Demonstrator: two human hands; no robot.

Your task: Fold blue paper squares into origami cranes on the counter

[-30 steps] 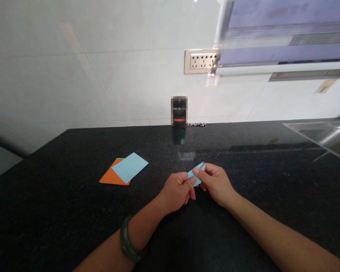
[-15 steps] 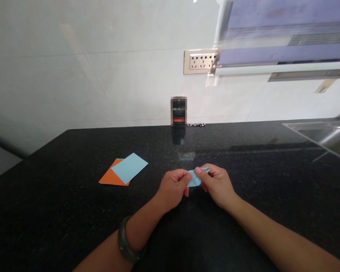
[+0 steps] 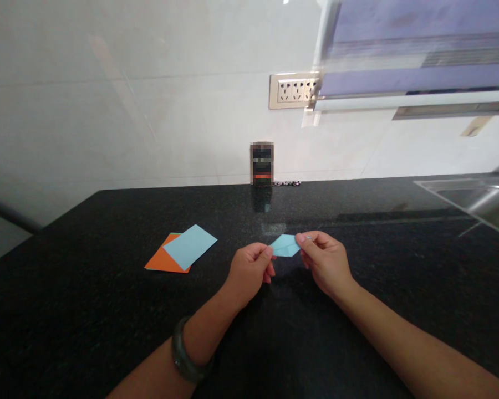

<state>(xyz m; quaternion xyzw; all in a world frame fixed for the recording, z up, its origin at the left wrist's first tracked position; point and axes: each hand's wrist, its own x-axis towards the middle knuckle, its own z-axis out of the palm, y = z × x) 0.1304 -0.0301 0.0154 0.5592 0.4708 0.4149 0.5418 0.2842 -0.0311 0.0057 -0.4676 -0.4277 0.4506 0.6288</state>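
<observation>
A small piece of folded light-blue paper (image 3: 285,245) is stretched between my two hands above the dark countertop. It has pointed ends and a crease along its middle. My left hand (image 3: 250,271) pinches its left tip between thumb and forefinger. At the other end, my right hand (image 3: 325,259) grips the paper with the thumb on top, and those fingers hide part of that end. To the left of my hands lies a flat light-blue sheet (image 3: 191,246), overlapping an orange sheet (image 3: 163,261) beneath it.
The black speckled countertop (image 3: 108,327) meets a pale tiled wall (image 3: 170,127). A pixelated dark object (image 3: 262,163) stands against the wall, with a beaded strand (image 3: 289,183) beside it. A metal sink (image 3: 490,202) is at the right, and a socket panel (image 3: 293,90) is on the wall.
My hands have moved slightly apart, the right one up and to the right. More of the folded paper shows between them, now as a pointed shape. The flat sheets have stayed put.
</observation>
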